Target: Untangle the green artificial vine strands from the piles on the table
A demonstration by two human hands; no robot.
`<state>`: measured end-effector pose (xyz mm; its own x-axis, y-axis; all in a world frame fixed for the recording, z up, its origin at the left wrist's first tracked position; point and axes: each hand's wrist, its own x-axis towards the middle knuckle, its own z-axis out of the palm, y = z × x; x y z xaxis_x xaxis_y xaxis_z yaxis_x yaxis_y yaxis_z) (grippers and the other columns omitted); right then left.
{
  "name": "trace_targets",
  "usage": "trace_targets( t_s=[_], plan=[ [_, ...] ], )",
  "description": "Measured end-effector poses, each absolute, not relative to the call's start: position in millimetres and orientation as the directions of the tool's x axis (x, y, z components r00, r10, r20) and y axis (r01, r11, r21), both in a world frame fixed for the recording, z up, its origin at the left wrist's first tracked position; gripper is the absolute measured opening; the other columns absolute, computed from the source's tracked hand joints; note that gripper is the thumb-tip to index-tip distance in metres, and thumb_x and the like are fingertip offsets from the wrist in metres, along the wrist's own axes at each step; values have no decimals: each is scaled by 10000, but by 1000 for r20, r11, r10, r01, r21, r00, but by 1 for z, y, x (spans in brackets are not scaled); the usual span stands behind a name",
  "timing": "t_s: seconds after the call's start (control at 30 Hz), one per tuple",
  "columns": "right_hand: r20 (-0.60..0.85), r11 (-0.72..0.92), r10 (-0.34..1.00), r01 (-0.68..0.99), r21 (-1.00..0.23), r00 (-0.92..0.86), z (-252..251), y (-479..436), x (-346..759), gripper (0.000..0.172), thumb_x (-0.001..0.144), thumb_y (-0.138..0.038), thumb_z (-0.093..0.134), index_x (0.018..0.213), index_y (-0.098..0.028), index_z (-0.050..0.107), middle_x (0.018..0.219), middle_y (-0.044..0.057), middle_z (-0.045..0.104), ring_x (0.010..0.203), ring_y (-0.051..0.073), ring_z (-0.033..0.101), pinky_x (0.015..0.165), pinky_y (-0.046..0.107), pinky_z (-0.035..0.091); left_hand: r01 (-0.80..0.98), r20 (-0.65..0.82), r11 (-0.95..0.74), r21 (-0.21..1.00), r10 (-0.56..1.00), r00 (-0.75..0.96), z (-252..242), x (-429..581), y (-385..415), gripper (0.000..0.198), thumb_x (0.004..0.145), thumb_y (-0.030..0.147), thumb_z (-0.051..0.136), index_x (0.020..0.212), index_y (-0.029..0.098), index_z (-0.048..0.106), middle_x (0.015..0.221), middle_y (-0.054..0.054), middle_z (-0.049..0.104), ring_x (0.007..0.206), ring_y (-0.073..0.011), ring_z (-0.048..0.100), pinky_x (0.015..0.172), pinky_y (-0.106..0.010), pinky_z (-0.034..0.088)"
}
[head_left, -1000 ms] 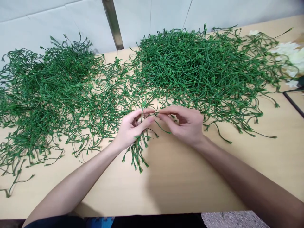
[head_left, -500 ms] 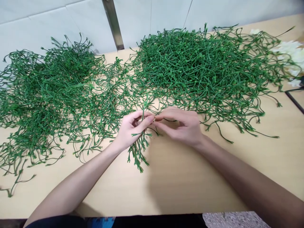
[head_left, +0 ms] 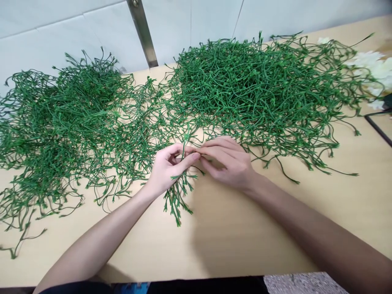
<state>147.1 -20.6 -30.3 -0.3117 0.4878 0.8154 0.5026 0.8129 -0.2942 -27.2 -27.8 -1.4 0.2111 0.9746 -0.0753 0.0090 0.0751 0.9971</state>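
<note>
Green stems (head_left: pixel 245 85) spread over much of the pale table (head_left: pixel 147 245), on its far half. Seen from the two hands, the larger heap lies toward one o'clock and the smaller heap (head_left: pixel 61 110) toward ten, with looser strands linking them. White flowers (head_left: pixel 370 67) sit at about two o'clock, beyond the larger heap's right end.

The right hand (head_left: pixel 229 161) has its fingers bent, their tips drawn in against the left thumb at nine o'clock; I cannot tell whether they pinch a stem. The left hand (head_left: pixel 168 167) is curled around a small bunch (head_left: pixel 178 200), whose forked tips hang below it toward six o'clock; one strand rises past the forefinger toward twelve.

The step in hand seems to be fine fingertip work on this bunch. As I judge it, the next move calls for a steady left grip and a light, exact touch from the right.

The meeting fingertips hide what lies between them, and the left palm covers the bunch's middle. The picture's sides cut off the smaller heap at nine o'clock and the flowers at three. Single strands inside the heaps are too tangled to follow.
</note>
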Motion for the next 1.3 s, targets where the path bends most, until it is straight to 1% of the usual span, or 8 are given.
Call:
trace_targets(
  t_s=[0.1,0.23,0.47,0.7,0.87,1.07,1.17,1.3],
  plan=[
    [813,795,481,554,-246,-328,-31,-20,148,184,856,-95,603,995,-191,675,841,64,757,829,198,702,727,343,531,-14,-75,80,997,973,217,0,-26,-28,277,699,313,796,867,151,646,628,40,556,492,-58,474,447,-192,369],
    [794,773,477,611,-173,-377,-29,-21,149,170,879,-126,598,1007,-212,671,862,43,758,917,223,675,790,382,488,2,-93,94,996,976,196,0,-25,-30,259,743,338,762,814,152,597,644,30,565,551,-71,526,490,-187,404],
    [810,746,450,657,-111,-375,-26,-25,153,182,861,-248,685,1039,-283,680,1103,22,721,1045,269,586,902,465,392,73,-71,58,996,978,196,0,-26,-31,297,773,403,723,742,154,563,599,19,607,524,-78,539,500,-191,418],
    [778,733,406,679,36,-479,-27,-26,152,149,878,-139,629,991,-214,689,1069,40,735,960,233,592,802,394,434,72,-99,86,994,976,193,0,-27,-31,298,768,403,725,747,154,562,576,23,622,476,-73,525,452,-186,385],
    [741,779,431,626,-18,-515,-28,-24,149,158,911,-102,545,962,-169,679,950,82,735,894,219,596,729,360,484,57,-114,105,993,974,194,1,-26,-31,281,731,357,767,778,147,585,575,30,608,490,-73,540,469,-186,403],
    [695,769,515,629,-116,-502,-33,-27,151,294,955,-82,387,1155,-104,602,1144,167,693,944,209,687,725,291,564,50,-111,103,993,975,192,1,-26,-30,299,743,394,753,835,165,585,580,34,618,505,-85,562,488,-191,426],
    [687,767,553,611,-197,-472,-34,-28,150,282,968,-105,369,1163,-119,573,1051,139,716,927,206,693,764,298,573,136,-78,43,990,962,260,1,-28,-29,302,808,448,677,749,160,607,591,8,646,513,-88,560,499,-197,422],
    [684,759,586,591,-274,-435,-32,-26,147,273,958,-110,406,1189,-97,551,1030,148,697,937,211,662,830,323,561,268,-82,-29,963,917,391,3,-30,-29,490,899,512,519,593,146,629,527,-27,639,467,-89,534,481,-212,393]
  ],
)
